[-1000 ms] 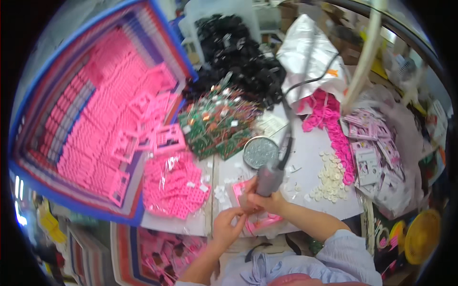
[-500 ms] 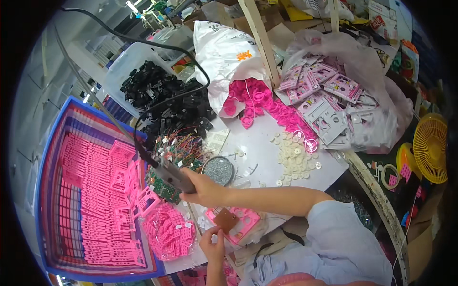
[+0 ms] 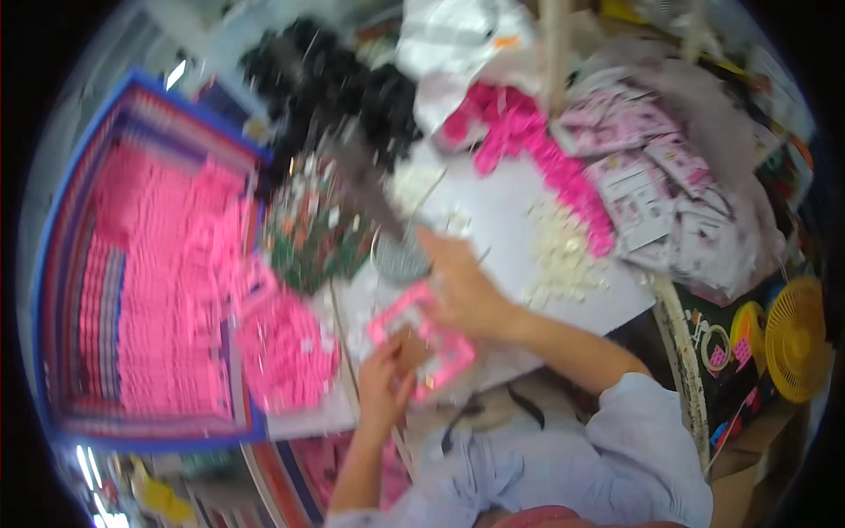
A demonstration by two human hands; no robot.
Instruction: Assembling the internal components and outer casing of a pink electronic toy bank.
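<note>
My left hand [image 3: 380, 385] is closed at the near-left edge of a pink plastic frame [image 3: 453, 361]. Its fingers pinch a small brown flat piece [image 3: 412, 354] that lies over the frame. My right hand [image 3: 462, 286] is over the frame's far right side, its fingers smeared by motion and partly hidden. Close to its fingertips is the tapered lower end of a grey corded handheld tool [image 3: 365, 180], blurred too. Whether the hand still touches the tool cannot be made out. Beyond the frame stands a round dish [image 3: 398, 257] of small grey bits.
A blue-rimmed basket [image 3: 53, 264] of pink frames stands at left, beside a clear bag of pink parts [image 3: 286, 352]. Farther back are wired green boards [image 3: 317, 251] and black parts [image 3: 339, 88]. White discs [image 3: 563, 255], pink rings [image 3: 563, 176] and bagged printed panels [image 3: 660, 194] lie right.
My right hand has moved right and away from the green boards to the pink frame's far side. The grey tool has shifted up. The whole view has turned and blurred.
</note>
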